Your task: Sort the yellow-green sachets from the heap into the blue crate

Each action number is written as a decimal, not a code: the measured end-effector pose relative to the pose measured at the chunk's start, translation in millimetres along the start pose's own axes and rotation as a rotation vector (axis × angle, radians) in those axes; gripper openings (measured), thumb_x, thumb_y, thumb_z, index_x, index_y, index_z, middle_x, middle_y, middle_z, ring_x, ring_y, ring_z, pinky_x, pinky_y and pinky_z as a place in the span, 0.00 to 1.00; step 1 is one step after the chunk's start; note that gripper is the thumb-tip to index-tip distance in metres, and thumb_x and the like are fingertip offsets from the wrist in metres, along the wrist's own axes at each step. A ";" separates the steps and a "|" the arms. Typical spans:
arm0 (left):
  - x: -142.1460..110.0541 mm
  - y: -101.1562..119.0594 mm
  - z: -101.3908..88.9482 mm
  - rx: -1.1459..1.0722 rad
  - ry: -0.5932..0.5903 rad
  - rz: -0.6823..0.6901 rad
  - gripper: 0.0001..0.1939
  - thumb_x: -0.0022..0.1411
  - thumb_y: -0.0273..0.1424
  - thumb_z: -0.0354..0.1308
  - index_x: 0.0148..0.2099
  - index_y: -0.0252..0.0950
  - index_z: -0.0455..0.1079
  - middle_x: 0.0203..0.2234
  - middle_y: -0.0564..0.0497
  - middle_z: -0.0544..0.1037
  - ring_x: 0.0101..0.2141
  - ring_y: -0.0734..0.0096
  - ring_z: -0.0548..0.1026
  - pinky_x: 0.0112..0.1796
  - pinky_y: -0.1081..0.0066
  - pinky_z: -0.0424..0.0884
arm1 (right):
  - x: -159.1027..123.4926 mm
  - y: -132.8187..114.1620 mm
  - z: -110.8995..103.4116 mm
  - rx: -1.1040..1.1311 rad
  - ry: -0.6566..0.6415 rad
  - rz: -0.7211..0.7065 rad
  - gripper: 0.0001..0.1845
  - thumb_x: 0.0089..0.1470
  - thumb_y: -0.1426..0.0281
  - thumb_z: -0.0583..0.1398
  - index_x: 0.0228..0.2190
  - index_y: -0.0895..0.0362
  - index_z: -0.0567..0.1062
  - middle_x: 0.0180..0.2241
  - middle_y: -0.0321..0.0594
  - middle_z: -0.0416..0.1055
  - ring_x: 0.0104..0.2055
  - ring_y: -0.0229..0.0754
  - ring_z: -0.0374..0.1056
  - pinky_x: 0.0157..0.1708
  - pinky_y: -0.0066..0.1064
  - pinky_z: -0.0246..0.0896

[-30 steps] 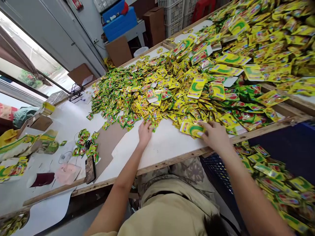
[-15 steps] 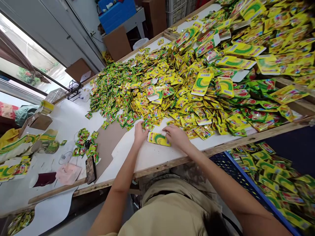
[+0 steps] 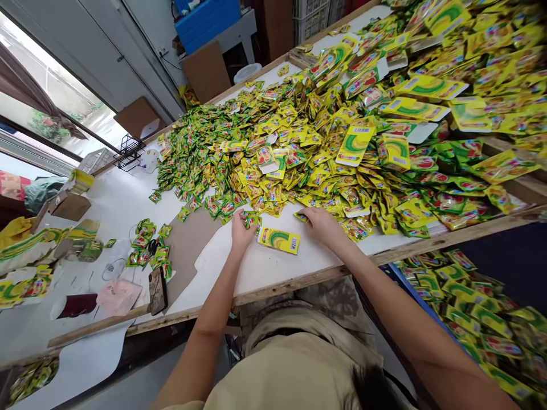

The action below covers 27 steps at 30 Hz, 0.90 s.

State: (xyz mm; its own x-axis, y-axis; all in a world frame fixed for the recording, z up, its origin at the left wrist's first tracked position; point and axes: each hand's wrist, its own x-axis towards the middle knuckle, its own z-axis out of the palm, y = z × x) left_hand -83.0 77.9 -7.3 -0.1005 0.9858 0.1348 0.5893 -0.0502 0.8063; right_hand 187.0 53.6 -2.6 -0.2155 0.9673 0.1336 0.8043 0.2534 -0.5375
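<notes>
A huge heap of small yellow and green sachets covers the white table. My left hand rests at the heap's near edge with its fingers curled round a few small green sachets. A larger yellow card packet lies flat on the bare table between my hands, touched by neither. My right hand lies palm down on the sachets at the heap's edge, fingers stretched toward a small yellow sachet.
A phone, a small clump of sachets, a pink cloth and cardboard lie at the left. A blue crate of larger packets stands below the table at the right. Boxes and crates stand beyond.
My right hand has let go of the yellow card packet, which now lies on the table, and has moved back to the heap's edge. My left hand has closed on small sachets.
</notes>
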 end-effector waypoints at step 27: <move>-57.0 103.8 -4.2 -0.714 -0.211 -0.178 0.16 0.45 0.37 0.68 0.34 0.34 0.70 0.27 0.53 0.76 0.28 0.77 0.72 0.33 0.74 0.70 | -25.2 -67.0 -18.3 1.303 0.150 0.231 0.17 0.37 0.65 0.68 0.29 0.55 0.69 0.23 0.31 0.64 0.26 0.34 0.61 0.27 0.27 0.61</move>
State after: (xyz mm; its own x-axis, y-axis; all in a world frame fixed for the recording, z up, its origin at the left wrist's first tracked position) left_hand -19.4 15.8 71.1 0.0518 0.9949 -0.0866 -0.0896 0.0910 0.9918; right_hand 148.7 12.4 45.3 -0.0169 0.9996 -0.0232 -0.3183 -0.0273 -0.9476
